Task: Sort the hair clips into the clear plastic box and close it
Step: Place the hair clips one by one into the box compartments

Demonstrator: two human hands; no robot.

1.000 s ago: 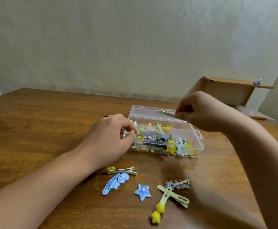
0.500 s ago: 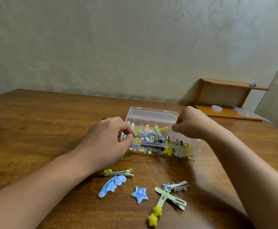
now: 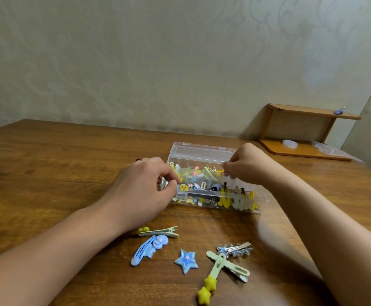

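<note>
My left hand [image 3: 142, 191] grips the left end of the clear box [image 3: 204, 180] at mid-table, fingers curled on its wall. My right hand [image 3: 246, 166] hangs over the box's right side, fingertips pinched together; whether they hold a clip I cannot tell. Loose clips [image 3: 186, 260] lie on the table [image 3: 48, 168] in front of the box.

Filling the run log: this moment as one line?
left hand steadies box | right hand at box rim | clips on table
</note>
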